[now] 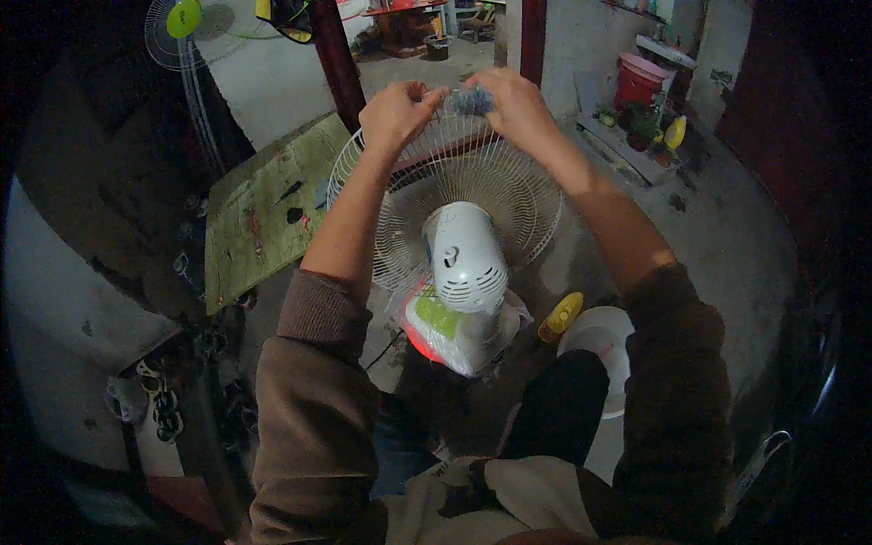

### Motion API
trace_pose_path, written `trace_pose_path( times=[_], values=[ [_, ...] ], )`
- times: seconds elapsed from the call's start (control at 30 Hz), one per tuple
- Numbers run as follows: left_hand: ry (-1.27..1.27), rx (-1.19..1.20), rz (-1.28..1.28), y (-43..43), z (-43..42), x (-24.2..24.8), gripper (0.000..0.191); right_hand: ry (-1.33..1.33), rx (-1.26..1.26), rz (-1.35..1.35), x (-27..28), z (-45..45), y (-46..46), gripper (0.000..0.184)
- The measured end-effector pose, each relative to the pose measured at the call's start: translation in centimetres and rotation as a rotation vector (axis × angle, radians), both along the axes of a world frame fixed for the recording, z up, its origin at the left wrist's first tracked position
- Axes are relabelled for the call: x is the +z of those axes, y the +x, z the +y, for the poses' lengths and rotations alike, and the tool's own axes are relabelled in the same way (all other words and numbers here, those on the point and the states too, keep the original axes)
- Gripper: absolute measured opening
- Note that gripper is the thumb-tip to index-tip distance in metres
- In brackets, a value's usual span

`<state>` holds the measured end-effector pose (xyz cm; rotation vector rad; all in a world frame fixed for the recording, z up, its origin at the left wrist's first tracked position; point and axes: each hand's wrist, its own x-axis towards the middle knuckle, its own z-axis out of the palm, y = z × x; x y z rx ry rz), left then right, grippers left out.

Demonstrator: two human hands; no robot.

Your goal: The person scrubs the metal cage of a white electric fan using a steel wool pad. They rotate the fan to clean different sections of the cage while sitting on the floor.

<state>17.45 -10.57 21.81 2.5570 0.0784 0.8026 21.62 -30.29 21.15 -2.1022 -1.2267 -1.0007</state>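
A fan with a white wire guard (538, 225) and a white motor housing (470, 259) stands in front of me, its back towards me. My left hand (398, 112) has its fingertips pinched at the guard's top rim. Beside it, my right hand (514, 105) is closed around a blurred bluish wad (471, 101), perhaps a cloth, against the same rim. Below the motor housing is a clear plastic bag (470, 344) with white, green and red showing through it. The fan's stand is hidden behind that bag and the housing.
A worn greenish board tabletop (272, 211) lies to the left. Near my right knee are a white basin (599, 334) and a yellow slipper-like thing (562, 317). Another fan (184, 19) stands at the upper left. A red bucket (637, 82) and potted plants (640, 129) stand at the right wall.
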Motion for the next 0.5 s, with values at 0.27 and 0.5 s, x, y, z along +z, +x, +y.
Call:
trace_pose_path(
  times=[0.27, 0.5],
  values=[
    [0.115, 0.043, -0.022, -0.6, -1.9, 0.2, 0.075, 0.349, -0.083, 0.321, 2.2, -3.2, 4.2, 0.035],
    [0.126, 0.064, -0.054, -0.9, -2.0, 0.2, 0.078, 0.164, -0.048, 0.397, 0.3, -4.5, 4.9, 0.037]
  ],
)
